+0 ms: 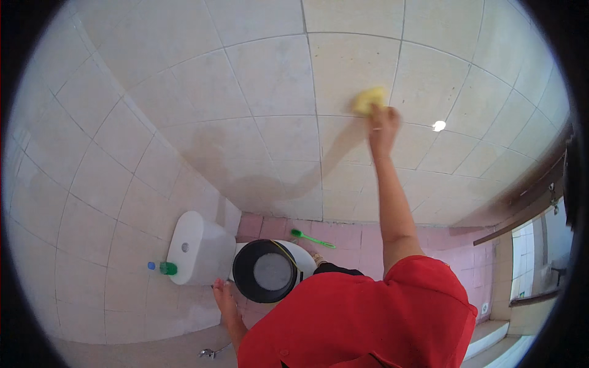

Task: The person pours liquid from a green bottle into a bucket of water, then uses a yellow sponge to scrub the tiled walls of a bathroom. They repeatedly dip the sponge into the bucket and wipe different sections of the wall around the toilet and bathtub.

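My right hand (384,129) presses a yellow sponge or cloth (367,100) to the tiled wall (276,73); both are blurred. Below and to the left hangs my left hand (224,296), fingers apart and holding nothing. It is close to the toilet's white cistern (209,253) and a black bucket (243,278). Whitish, foamy-looking liquid (274,272) lies inside the bucket, which stands on the white toilet (303,258). Small dark specks dot the wall tiles around and to the right of my right hand.
A green brush (314,238) lies on the pink tiled floor (349,232) beside the toilet. On the cistern's edge is a green bottle with a blue cap (168,268). A chrome fitting (208,353) is at lower left, and a wooden door frame (515,218) at right.
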A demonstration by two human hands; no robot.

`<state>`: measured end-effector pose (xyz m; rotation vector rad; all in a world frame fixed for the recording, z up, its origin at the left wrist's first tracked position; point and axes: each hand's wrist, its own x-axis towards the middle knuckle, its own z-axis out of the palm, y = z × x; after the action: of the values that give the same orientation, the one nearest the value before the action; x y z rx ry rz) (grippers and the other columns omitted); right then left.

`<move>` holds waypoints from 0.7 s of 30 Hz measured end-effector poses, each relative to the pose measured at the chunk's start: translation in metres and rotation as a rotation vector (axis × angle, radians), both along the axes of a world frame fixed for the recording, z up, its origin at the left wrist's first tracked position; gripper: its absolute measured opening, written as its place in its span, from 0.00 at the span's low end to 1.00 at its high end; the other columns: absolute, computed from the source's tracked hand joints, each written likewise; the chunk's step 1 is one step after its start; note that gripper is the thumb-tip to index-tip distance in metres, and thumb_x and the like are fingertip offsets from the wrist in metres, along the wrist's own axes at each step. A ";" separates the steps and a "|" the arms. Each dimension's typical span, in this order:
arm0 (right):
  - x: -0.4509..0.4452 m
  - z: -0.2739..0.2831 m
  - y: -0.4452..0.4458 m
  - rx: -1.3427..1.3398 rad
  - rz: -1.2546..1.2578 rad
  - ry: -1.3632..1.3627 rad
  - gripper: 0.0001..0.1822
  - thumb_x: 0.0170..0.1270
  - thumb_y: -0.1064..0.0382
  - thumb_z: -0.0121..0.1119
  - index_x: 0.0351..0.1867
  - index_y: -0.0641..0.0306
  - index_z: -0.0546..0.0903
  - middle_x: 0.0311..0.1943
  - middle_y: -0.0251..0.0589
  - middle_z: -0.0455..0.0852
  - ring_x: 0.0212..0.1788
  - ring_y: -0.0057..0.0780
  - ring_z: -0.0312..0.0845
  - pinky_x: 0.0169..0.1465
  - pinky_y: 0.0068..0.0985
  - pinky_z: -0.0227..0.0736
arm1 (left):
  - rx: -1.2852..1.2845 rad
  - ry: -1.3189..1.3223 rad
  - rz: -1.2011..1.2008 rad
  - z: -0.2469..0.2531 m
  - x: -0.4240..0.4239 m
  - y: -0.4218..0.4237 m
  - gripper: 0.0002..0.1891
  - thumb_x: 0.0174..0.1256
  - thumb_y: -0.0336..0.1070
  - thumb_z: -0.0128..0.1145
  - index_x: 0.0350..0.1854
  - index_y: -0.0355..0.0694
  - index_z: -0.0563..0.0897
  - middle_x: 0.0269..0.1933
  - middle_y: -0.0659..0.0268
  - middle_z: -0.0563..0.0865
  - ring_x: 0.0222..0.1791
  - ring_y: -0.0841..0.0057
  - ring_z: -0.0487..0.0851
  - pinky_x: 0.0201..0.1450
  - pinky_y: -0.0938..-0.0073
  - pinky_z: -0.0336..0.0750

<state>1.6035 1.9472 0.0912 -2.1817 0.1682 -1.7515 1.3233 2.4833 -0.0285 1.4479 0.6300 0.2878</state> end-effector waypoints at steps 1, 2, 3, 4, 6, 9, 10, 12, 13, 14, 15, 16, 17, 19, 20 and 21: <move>-0.011 -0.001 -0.030 0.198 -0.038 0.005 0.21 0.55 0.69 0.64 0.52 0.60 0.81 0.43 0.51 0.79 0.51 0.47 0.71 0.57 0.37 0.65 | -0.004 0.015 0.004 -0.008 -0.002 0.007 0.23 0.65 0.30 0.53 0.62 0.33 0.68 0.58 0.59 0.73 0.58 0.71 0.70 0.63 0.71 0.61; -0.025 0.002 -0.049 0.276 -0.116 -0.087 0.22 0.54 0.69 0.64 0.53 0.63 0.80 0.45 0.53 0.79 0.52 0.47 0.71 0.58 0.37 0.65 | -0.007 0.031 0.013 -0.019 -0.003 0.017 0.23 0.65 0.31 0.53 0.62 0.33 0.68 0.59 0.58 0.73 0.58 0.71 0.70 0.64 0.71 0.61; -0.038 0.005 -0.069 0.352 -0.194 -0.180 0.22 0.54 0.69 0.65 0.53 0.66 0.79 0.46 0.55 0.79 0.52 0.47 0.71 0.59 0.37 0.64 | -0.011 0.047 0.022 -0.027 -0.003 0.024 0.23 0.65 0.31 0.54 0.62 0.33 0.68 0.59 0.58 0.73 0.58 0.71 0.70 0.64 0.70 0.61; -0.044 -0.009 -0.113 0.574 -0.130 -0.290 0.23 0.54 0.69 0.64 0.54 0.68 0.78 0.47 0.56 0.78 0.53 0.46 0.71 0.59 0.37 0.64 | -0.019 0.039 0.012 -0.030 0.002 0.024 0.23 0.65 0.32 0.54 0.62 0.33 0.68 0.59 0.58 0.73 0.58 0.71 0.70 0.64 0.70 0.60; -0.045 -0.019 -0.151 0.795 -0.125 -0.363 0.23 0.56 0.68 0.63 0.54 0.72 0.76 0.49 0.55 0.78 0.53 0.44 0.72 0.59 0.36 0.66 | -0.026 0.025 0.014 -0.031 0.011 0.021 0.24 0.65 0.33 0.53 0.62 0.32 0.68 0.59 0.58 0.73 0.59 0.70 0.70 0.64 0.70 0.60; -0.044 0.008 -0.124 0.679 -0.182 -0.288 0.23 0.58 0.68 0.62 0.56 0.73 0.74 0.51 0.53 0.78 0.53 0.43 0.73 0.59 0.35 0.66 | -0.051 0.021 0.058 -0.010 0.018 0.002 0.24 0.64 0.32 0.54 0.62 0.32 0.68 0.60 0.58 0.72 0.60 0.71 0.69 0.64 0.70 0.60; -0.040 0.021 -0.103 0.559 -0.120 -0.301 0.25 0.57 0.68 0.62 0.57 0.72 0.74 0.52 0.54 0.78 0.56 0.47 0.70 0.60 0.37 0.64 | -0.026 0.036 0.027 -0.004 0.023 -0.003 0.24 0.64 0.32 0.54 0.62 0.32 0.67 0.60 0.58 0.72 0.60 0.71 0.69 0.64 0.70 0.60; -0.021 0.037 -0.050 0.379 -0.109 -0.181 0.24 0.58 0.69 0.61 0.58 0.70 0.75 0.53 0.54 0.77 0.57 0.45 0.69 0.62 0.38 0.61 | 0.029 0.065 -0.017 0.005 0.029 -0.013 0.24 0.64 0.32 0.53 0.62 0.32 0.67 0.60 0.59 0.72 0.61 0.71 0.69 0.65 0.70 0.60; -0.011 0.040 -0.029 0.322 0.009 -0.114 0.26 0.56 0.69 0.62 0.59 0.65 0.75 0.51 0.53 0.77 0.58 0.47 0.66 0.63 0.39 0.58 | 0.024 0.050 -0.022 0.005 0.036 -0.019 0.24 0.64 0.32 0.53 0.62 0.33 0.67 0.60 0.59 0.72 0.60 0.71 0.69 0.64 0.71 0.60; 0.001 0.039 -0.010 0.181 0.008 -0.056 0.27 0.55 0.69 0.62 0.60 0.59 0.75 0.49 0.52 0.78 0.54 0.50 0.68 0.61 0.40 0.60 | 0.020 0.034 -0.025 0.005 0.043 -0.026 0.24 0.64 0.32 0.54 0.63 0.33 0.67 0.59 0.60 0.72 0.60 0.71 0.69 0.64 0.71 0.60; 0.007 0.045 0.008 0.033 0.101 0.118 0.26 0.54 0.72 0.61 0.57 0.55 0.77 0.46 0.50 0.77 0.51 0.51 0.70 0.57 0.42 0.63 | 0.013 0.021 -0.020 0.005 0.048 -0.034 0.24 0.64 0.32 0.54 0.63 0.34 0.67 0.59 0.61 0.73 0.60 0.71 0.69 0.64 0.71 0.60; 0.009 0.053 0.028 -0.042 0.136 0.269 0.24 0.52 0.73 0.60 0.52 0.52 0.80 0.45 0.48 0.76 0.49 0.50 0.72 0.52 0.44 0.66 | 0.021 0.062 -0.028 0.017 0.052 -0.050 0.24 0.64 0.32 0.53 0.63 0.34 0.67 0.58 0.61 0.73 0.60 0.71 0.69 0.64 0.72 0.60; 0.010 0.047 0.032 -0.116 0.228 0.181 0.22 0.51 0.73 0.61 0.50 0.52 0.80 0.44 0.47 0.76 0.48 0.48 0.72 0.50 0.43 0.67 | 0.029 0.100 -0.045 0.041 0.056 -0.075 0.24 0.65 0.32 0.53 0.63 0.35 0.67 0.58 0.61 0.73 0.60 0.71 0.69 0.63 0.72 0.60; 0.007 0.049 0.023 -0.221 0.334 0.050 0.22 0.49 0.72 0.60 0.49 0.52 0.80 0.41 0.45 0.75 0.45 0.45 0.72 0.46 0.41 0.67 | 0.023 0.090 -0.071 0.046 0.065 -0.099 0.23 0.65 0.33 0.53 0.63 0.35 0.67 0.58 0.62 0.73 0.59 0.72 0.70 0.63 0.73 0.61; 0.004 0.056 0.013 -0.247 0.339 0.010 0.23 0.48 0.72 0.60 0.49 0.52 0.80 0.38 0.45 0.75 0.42 0.44 0.72 0.43 0.40 0.67 | 0.010 0.048 -0.090 0.029 0.069 -0.096 0.23 0.66 0.33 0.53 0.62 0.35 0.68 0.57 0.62 0.73 0.59 0.72 0.70 0.63 0.73 0.61; 0.001 0.065 0.001 -0.279 0.347 -0.025 0.24 0.47 0.71 0.59 0.50 0.52 0.80 0.35 0.45 0.75 0.39 0.42 0.71 0.41 0.38 0.67 | -0.009 0.008 -0.107 0.017 0.074 -0.103 0.23 0.66 0.33 0.53 0.62 0.35 0.68 0.57 0.62 0.73 0.58 0.72 0.70 0.63 0.73 0.61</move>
<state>1.6041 1.9477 0.1566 -2.2053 -0.4607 -1.6797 1.3973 2.3800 -0.0118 1.4694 0.5576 0.1958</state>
